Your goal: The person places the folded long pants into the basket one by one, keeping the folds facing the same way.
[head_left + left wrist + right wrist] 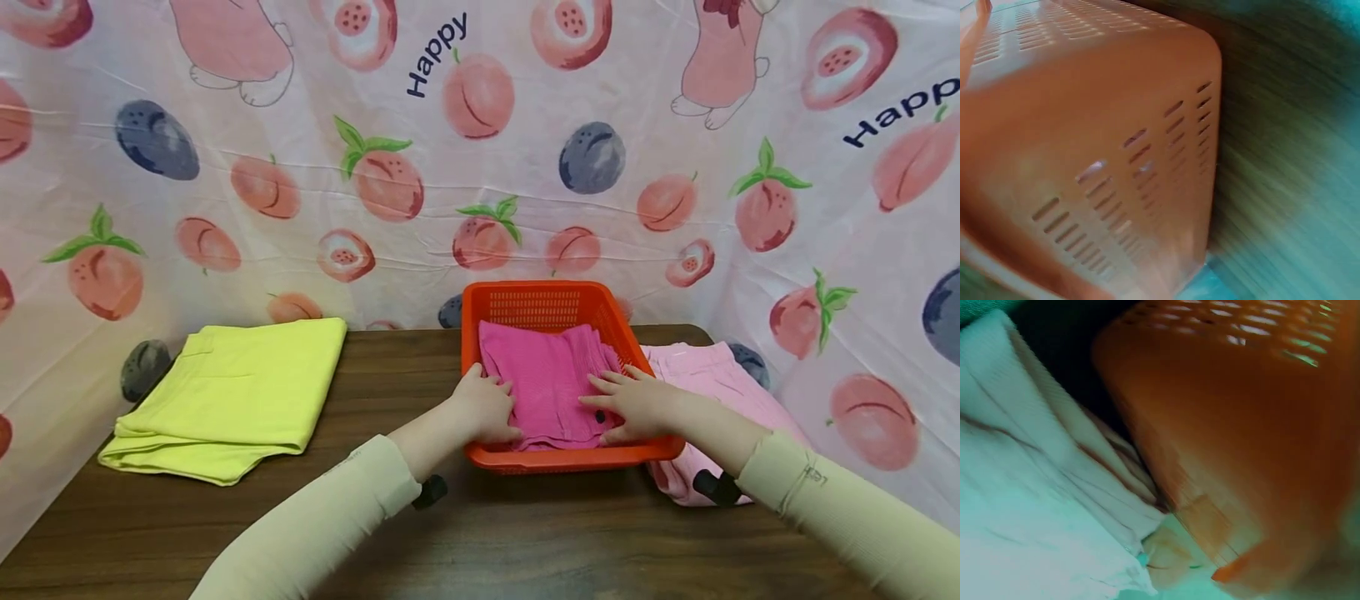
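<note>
A folded magenta garment (551, 379) lies inside an orange-red plastic basket (577, 458). My left hand (482, 406) reaches over the basket's left rim, its fingers spread along the garment's left edge. Over the right rim comes my right hand (633, 404), fingers extended onto the garment's right side. Neither hand appears to pinch the cloth, though the undersides of the fingers are hidden. The left wrist view takes in the slotted basket wall (1110, 156), and the right wrist view another side of the basket (1210, 412); no fingers appear there.
To the left, a folded yellow garment (240, 392) lies on the dark wooden table (390, 533). Folded light pink trousers (720, 387) lie close against the basket's right side, partly beneath my right forearm. Behind the table hangs a fruit-patterned cloth (420, 275).
</note>
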Motion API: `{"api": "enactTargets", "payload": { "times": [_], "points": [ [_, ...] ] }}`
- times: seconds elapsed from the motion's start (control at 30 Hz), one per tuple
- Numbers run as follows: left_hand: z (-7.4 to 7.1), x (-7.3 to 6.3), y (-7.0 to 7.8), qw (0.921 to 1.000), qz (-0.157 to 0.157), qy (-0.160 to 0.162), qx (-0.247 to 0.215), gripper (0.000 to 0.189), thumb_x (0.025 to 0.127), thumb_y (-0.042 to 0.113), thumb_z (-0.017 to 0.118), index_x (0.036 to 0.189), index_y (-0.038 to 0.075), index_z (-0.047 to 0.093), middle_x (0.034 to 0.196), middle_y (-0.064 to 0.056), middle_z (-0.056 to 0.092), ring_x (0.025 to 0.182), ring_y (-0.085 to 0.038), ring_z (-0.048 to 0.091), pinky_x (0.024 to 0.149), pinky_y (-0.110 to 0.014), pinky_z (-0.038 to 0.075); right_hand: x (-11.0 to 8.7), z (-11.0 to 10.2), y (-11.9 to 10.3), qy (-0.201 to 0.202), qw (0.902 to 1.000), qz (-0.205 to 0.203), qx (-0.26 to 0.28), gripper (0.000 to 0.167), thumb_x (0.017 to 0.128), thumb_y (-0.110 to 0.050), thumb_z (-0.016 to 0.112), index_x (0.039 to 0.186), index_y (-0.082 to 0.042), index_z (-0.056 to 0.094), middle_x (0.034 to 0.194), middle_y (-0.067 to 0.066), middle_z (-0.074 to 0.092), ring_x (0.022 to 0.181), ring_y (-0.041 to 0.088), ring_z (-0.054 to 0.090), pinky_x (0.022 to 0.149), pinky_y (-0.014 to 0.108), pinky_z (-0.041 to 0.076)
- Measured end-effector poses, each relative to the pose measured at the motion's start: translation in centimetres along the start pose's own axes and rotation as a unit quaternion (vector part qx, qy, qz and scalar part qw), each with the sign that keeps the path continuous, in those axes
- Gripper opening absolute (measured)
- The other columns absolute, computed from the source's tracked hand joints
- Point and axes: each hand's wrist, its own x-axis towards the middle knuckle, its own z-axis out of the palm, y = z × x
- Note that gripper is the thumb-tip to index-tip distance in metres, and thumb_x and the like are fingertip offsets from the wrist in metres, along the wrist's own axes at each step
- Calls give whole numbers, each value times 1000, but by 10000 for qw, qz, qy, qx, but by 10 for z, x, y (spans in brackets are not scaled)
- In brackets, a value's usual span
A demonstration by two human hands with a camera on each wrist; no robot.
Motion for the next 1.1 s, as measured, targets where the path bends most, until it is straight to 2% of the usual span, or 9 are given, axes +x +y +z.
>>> {"api": "enactTargets", "payload": {
  "times": [0.17, 0.27, 0.37, 0.57, 0.73, 0.83, 1.0, 1.1],
  "points": [
    [-1, 1, 8, 9967, -369, -641, 347, 61, 94, 62, 38, 144, 28, 46, 151, 7, 34, 138, -15, 29, 110, -46, 13, 2, 15, -1, 149, 9983, 77, -556, 72, 83, -57, 62, 140, -14, 52, 145, 20, 41, 134, 39, 33, 107, 58, 22],
    [-1, 3, 15, 9929, -600, -865, 554, 62, 94, 62, 34, 146, 28, 43, 153, 7, 31, 139, -16, 27, 111, -48, 10, 2, 17, -3, 211, 9971, 150, -721, 73, 81, -57, 64, 138, -11, 54, 142, 21, 44, 131, 40, 37, 106, 57, 25],
    [-1, 4, 20, 9901, -722, -993, 675, 68, 92, 66, 31, 147, 27, 41, 153, 4, 30, 140, -18, 26, 111, -51, 7, 4, 18, -6, 178, 9964, 314, -764, 74, 80, -56, 66, 136, -10, 55, 141, 22, 45, 130, 40, 38, 106, 56, 26],
    [-2, 3, 24, 9886, -813, -1064, 690, 85, 82, 83, 26, 146, 29, 41, 154, 3, 29, 140, -21, 25, 111, -53, 6, 5, 17, -14, -51, 9945, 685, -789, 75, 77, -53, 70, 138, -12, 54, 143, 18, 43, 131, 39, 38, 106, 54, 27],
    [-3, 2, 24, 9877, -685, -1106, 864, 80, 84, 80, 27, 145, 31, 42, 154, 2, 29, 139, -22, 27, 111, -53, 8, 6, 19, -15, -111, 9934, 837, -775, 74, 77, -49, 72, 138, -13, 54, 144, 18, 42, 131, 40, 37, 107, 54, 24],
    [6, 14, 23, 9856, -661, -1201, 992, 77, 86, 78, 28, 147, 32, 40, 155, 1, 27, 140, -24, 25, 110, -57, 5, 6, 18, -15, -139, 9932, 913, -712, 73, 77, -47, 73, 139, -12, 53, 145, 18, 41, 130, 41, 37, 108, 54, 22],
    [34, 46, 22, 9804, -694, -1398, 1203, 67, 93, 67, 29, 150, 31, 33, 157, -1, 20, 141, -26, 20, 107, -63, 1, 6, 17, -17, -160, 9929, 977, -661, 72, 77, -44, 73, 139, -13, 53, 146, 18, 40, 131, 41, 36, 108, 54, 20],
    [44, 56, 23, 9786, -746, -1432, 1277, 61, 95, 61, 31, 150, 33, 32, 158, 0, 18, 141, -26, 20, 107, -64, 1, 7, 19, -19, -149, 9925, 978, -712, 71, 78, -44, 73, 139, -13, 53, 145, 17, 41, 132, 41, 35, 108, 54, 21]
  ]
}}
